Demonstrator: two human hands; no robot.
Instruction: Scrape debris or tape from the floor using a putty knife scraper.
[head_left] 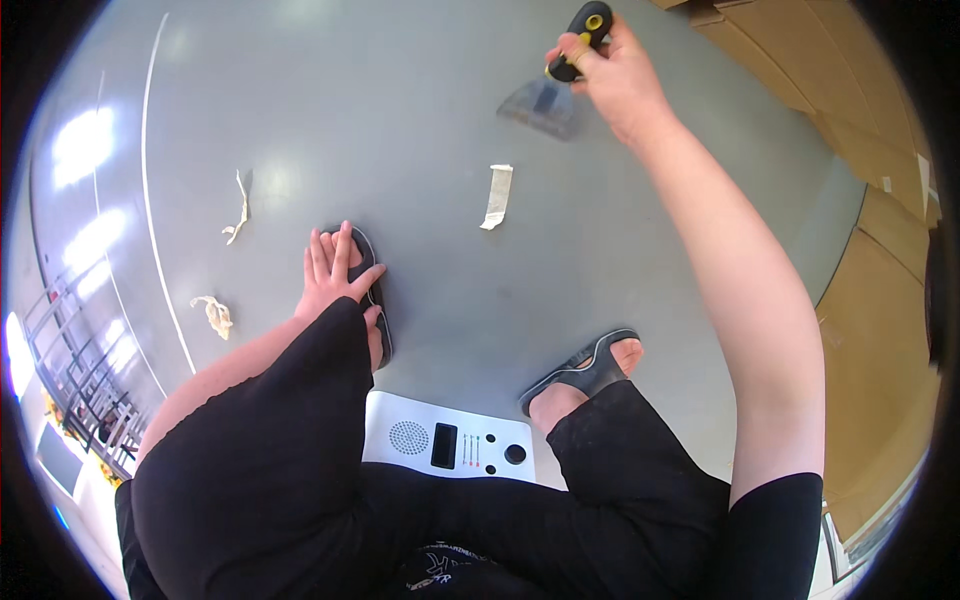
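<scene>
My right hand (612, 75) is closed around the black and yellow handle of a scraper (580, 40). Its wide blade, smeared by motion, points down and left over the grey floor. A strip of whitish tape (497, 196) lies on the floor below the blade, apart from it. My left hand (335, 272) holds nothing; its fingers are spread and rest on the black sandal (378, 325) of my left foot. To the left of that hand lie a thin twisted strip of tape (241, 208) and a crumpled piece of tape (213, 316).
Between my legs is a white box-like device (400, 410) with a speaker grille, a dark display and a knob. My other sandal (590, 368) stands to its right. Cardboard boxes (860, 330) line the right side. A metal rack (75, 360) stands at the far left.
</scene>
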